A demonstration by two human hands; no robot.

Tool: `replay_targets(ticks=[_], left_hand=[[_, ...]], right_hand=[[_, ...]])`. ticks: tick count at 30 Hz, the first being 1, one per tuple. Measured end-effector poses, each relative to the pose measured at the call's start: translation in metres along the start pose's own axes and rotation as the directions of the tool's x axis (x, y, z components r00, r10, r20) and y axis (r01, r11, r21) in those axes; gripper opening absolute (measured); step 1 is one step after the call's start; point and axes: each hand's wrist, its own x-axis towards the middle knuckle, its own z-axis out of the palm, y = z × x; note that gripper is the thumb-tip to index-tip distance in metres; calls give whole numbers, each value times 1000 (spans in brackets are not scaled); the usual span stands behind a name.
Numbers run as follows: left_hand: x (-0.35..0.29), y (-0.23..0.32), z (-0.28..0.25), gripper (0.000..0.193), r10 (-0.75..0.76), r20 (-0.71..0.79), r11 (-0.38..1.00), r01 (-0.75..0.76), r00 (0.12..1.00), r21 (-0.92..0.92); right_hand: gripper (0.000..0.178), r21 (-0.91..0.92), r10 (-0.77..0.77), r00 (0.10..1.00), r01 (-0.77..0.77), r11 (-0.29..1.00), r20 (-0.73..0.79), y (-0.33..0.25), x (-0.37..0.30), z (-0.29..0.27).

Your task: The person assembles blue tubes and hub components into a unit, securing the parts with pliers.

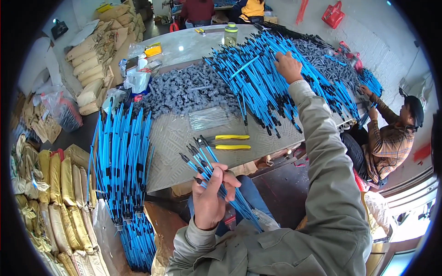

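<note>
My left hand [212, 195] is closed around a loose bundle of thin blue rods [241, 204] with black ends, held slanting in front of my lap. Across the table my right hand [288, 67] reaches onto a big heap of the same blue rods [262, 87]. Its fingers are bent down among them, and what lies between the fingertips is hidden. Just beyond the left hand's bundle are pliers with yellow handles [232, 136], lying on the table [175, 156].
Grey plastic fittings [179, 87] are heaped mid-table, beside clear thin sticks [207, 118]. More blue rods [122, 161] hang bundled over the left edge. A green-capped bottle [230, 34] stands far back. A co-worker [391, 138] sits right; sacks [64, 184] are stacked left.
</note>
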Motion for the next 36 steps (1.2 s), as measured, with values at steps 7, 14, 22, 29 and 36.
replay_targets(ticks=[7,14,22,29,36], left_hand=[[-2,1,11,24,-29,-60,999,31,998,43],[18,0,5,32,-12,-40,998,14,999,58],[35,23,-9,37,290,-153,953,-270,945,141],[36,16,2,39,200,-100,973,-185,975,140],[34,11,7,41,196,-94,976,-185,976,114]], right_hand=[[13,-28,-23,999,22,999,-30,9,39,-2],[11,310,-219,953,277,910,-208,-36,-34,-66],[10,516,-231,952,303,801,-201,-71,-134,-104],[11,384,-324,888,437,813,-325,-37,-58,14],[10,467,-302,889,441,766,-345,-50,-51,3]])
